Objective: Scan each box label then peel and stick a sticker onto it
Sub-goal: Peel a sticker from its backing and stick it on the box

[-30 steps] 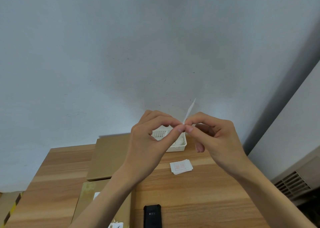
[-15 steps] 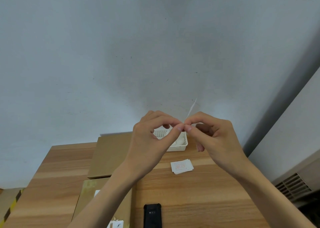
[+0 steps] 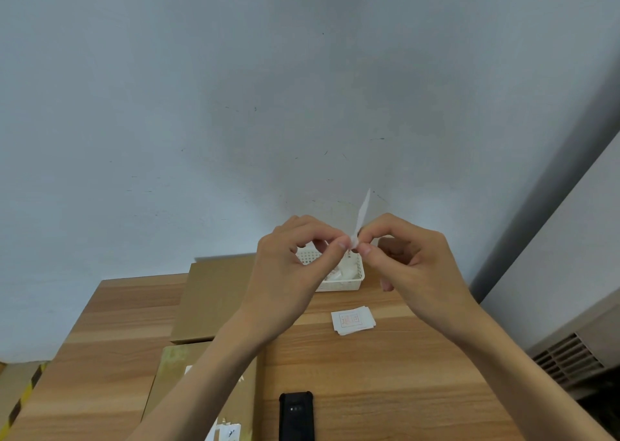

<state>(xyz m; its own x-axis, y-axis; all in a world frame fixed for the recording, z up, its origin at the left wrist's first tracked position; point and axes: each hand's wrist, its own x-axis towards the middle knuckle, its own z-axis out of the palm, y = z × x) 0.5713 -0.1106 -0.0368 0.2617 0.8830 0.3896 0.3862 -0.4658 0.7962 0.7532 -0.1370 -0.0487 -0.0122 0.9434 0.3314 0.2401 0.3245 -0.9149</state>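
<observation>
While both hands stay raised, left hand (image 3: 288, 269) & right hand (image 3: 412, 266) still pinch sticker (image 3: 361, 217); fingertips now slightly apart.

We count two cardboard boxes: one box (image 3: 214, 301) left of the white basket (image 3: 349, 283), another box (image 3: 174, 387) nearer us than it. One basket, holding white scraps we cannot number. One small stack of stickers (image 3: 353, 321) just in front of the basket. One black scanner (image 3: 296, 415) well in front. Two hands, left hand (image 3: 288, 273) and right hand (image 3: 414, 266), pinch one sticker strip (image 3: 362, 214).
</observation>
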